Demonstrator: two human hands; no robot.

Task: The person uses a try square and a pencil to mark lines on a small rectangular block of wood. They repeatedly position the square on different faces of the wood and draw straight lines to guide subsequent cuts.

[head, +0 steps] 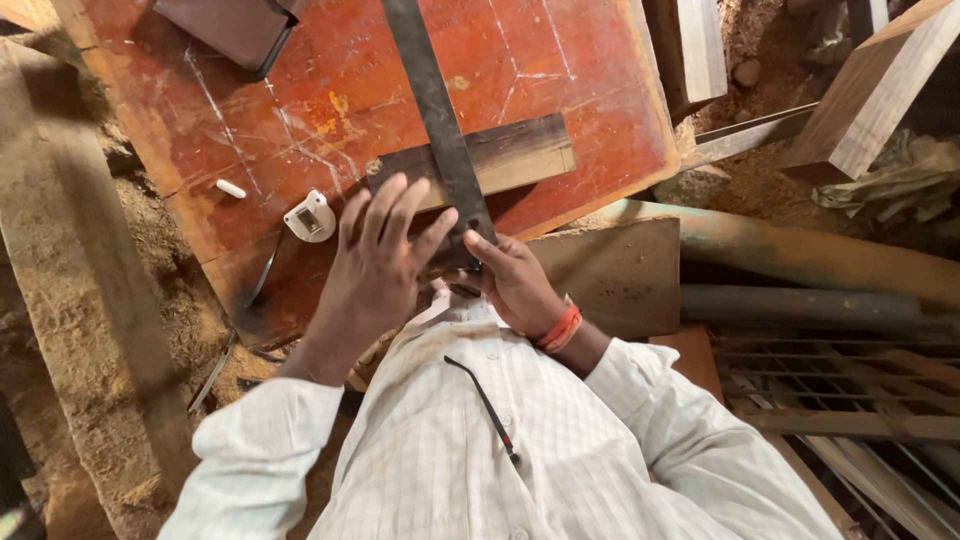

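A dark metal try square (432, 110) lies on a red wooden board (300, 100), its long blade running away from me and its wooden stock (520, 152) lying crosswise. My left hand (375, 265) rests flat with fingers spread on the stock's near end. My right hand (512, 280), with an orange band at the wrist, pinches the near end of the blade. Whether it holds a small marking tool is hidden by the fingers.
A small white tape measure (310, 218) and a white chalk piece (231, 188) lie left of my hand. A dark case (235, 28) sits at the board's far edge. Timber blocks (880, 80), pipes (800, 255) and sawdust surround the board.
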